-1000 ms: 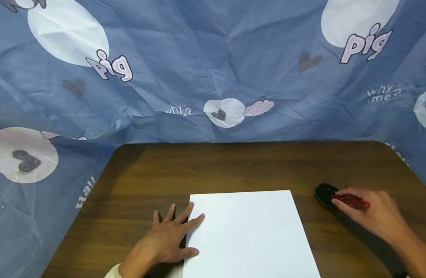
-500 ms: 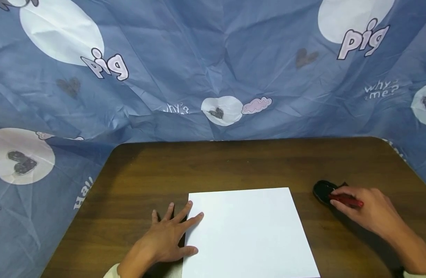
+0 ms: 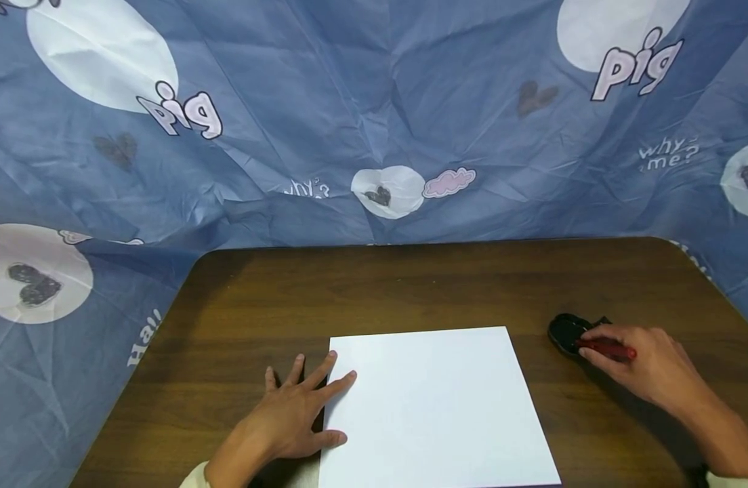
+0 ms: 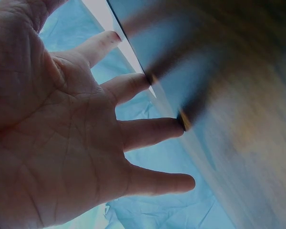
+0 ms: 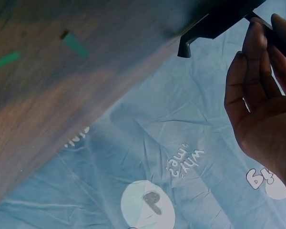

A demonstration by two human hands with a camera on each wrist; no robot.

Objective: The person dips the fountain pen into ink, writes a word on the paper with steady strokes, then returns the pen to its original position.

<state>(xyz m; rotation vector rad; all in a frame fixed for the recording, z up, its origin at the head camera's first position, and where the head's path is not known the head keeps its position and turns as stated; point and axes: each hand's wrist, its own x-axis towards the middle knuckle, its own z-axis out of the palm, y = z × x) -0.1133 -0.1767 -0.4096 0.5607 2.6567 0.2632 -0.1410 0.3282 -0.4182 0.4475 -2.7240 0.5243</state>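
Note:
My left hand (image 3: 291, 417) rests with spread, straight fingers over the left edge of a white sheet of paper (image 3: 441, 407); thumb and index finger lie on the sheet. The left wrist view shows its palm (image 4: 62, 138) and splayed fingers. To the right of the paper, my right hand (image 3: 657, 369) pinches a slim red pen-like stick (image 3: 616, 350) between thumb and fingers. The stick's front end reaches over a small, round black dish (image 3: 563, 331) on the table; its tip is hidden. In the right wrist view the dish (image 5: 214, 23) is a dark shape with a bent projection.
The brown wooden table (image 3: 325, 291) has rounded far corners. A blue printed cloth (image 3: 288, 122) hangs behind it and along its sides. Green strips (image 5: 76, 45) show on the wooden surface in the right wrist view.
The right hand has shifted slightly left with the red stick, its front end staying at the black dish. The left hand stays in place on the paper; the head view has tilted slightly.

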